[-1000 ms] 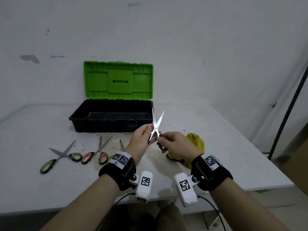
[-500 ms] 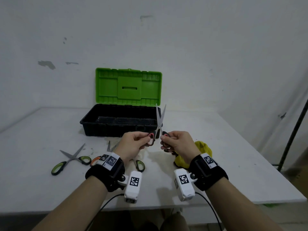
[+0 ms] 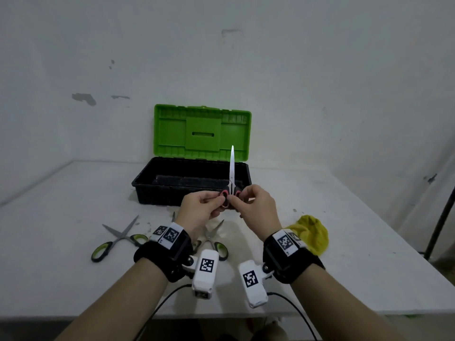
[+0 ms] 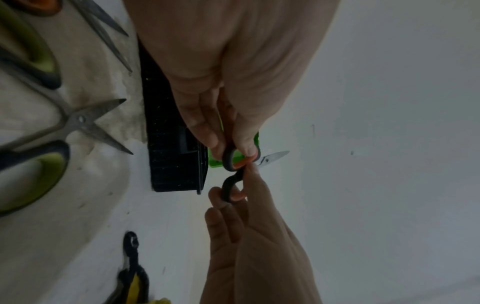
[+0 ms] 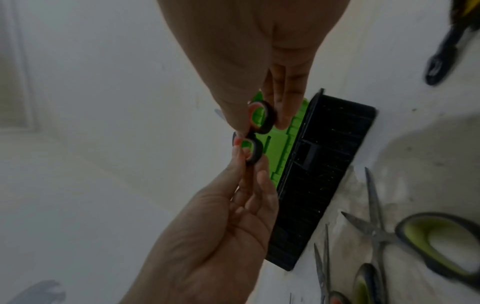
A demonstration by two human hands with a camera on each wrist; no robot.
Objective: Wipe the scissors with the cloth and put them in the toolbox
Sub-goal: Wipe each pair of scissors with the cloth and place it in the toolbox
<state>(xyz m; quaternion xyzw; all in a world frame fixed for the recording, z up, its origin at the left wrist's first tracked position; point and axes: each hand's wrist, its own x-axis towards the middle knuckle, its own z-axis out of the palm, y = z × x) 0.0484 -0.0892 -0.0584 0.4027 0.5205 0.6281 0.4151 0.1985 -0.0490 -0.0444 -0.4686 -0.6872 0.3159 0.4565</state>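
Scissors with black-and-red finger loops stand upright above the table's middle, blades together and the tip pointing to twelve o'clock, in front of the toolbox. The left hand pinches the left loop between thumb and fingertips; the right hand pinches the right loop the same way, so both hands meet at the handles. The toolbox is a black tray with its green lid raised against the wall, at twelve o'clock from the hands. A crumpled yellow cloth lies on the table at four o'clock from the held pair, apart from both hands. At eight o'clock green-handled scissors lie spread open, and a second green-handled pair lies partly hidden beneath the left wrist.
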